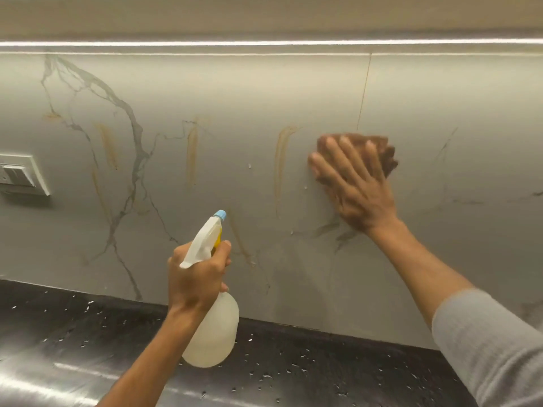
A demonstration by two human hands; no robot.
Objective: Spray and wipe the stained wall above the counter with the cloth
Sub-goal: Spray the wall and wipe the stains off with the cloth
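At the far left a switch plate (pixel 22 176) sat on the wall (pixel 235 92), a grey marble-look surface crossed by darker veins. Brownish-yellow streaks ran down it in several places, one near the veins at the left (pixel 107 145), one further in (pixel 191 154), and one just left of the cloth (pixel 280 160); a few small droplets clung between them.

The left hand (pixel 195 277) was closed around the neck of a spray bottle (pixel 214 327), its fingers (pixel 226 251) curled over the trigger. The bottle had a translucent, pale body, a white head and a light blue nozzle tip pointing up toward the wall. It was held in the air above the table, apart from the wall.

To the right, the right hand (pixel 355 183) pressed flat against the wall, fingers spread wide over a brown cloth (pixel 386 155). The cloth was bunched under the palm and fingertips, showing mostly beyond the top and right of the hand, and was blurred. A grey sleeve (pixel 487 342) covered the forearm lower right. A thin vertical seam ran down the wall just above the cloth.

Below, the dark, glossy table (pixel 293 362) carried scattered water droplets. A bright light strip (pixel 264 42) ran along the top of the wall.
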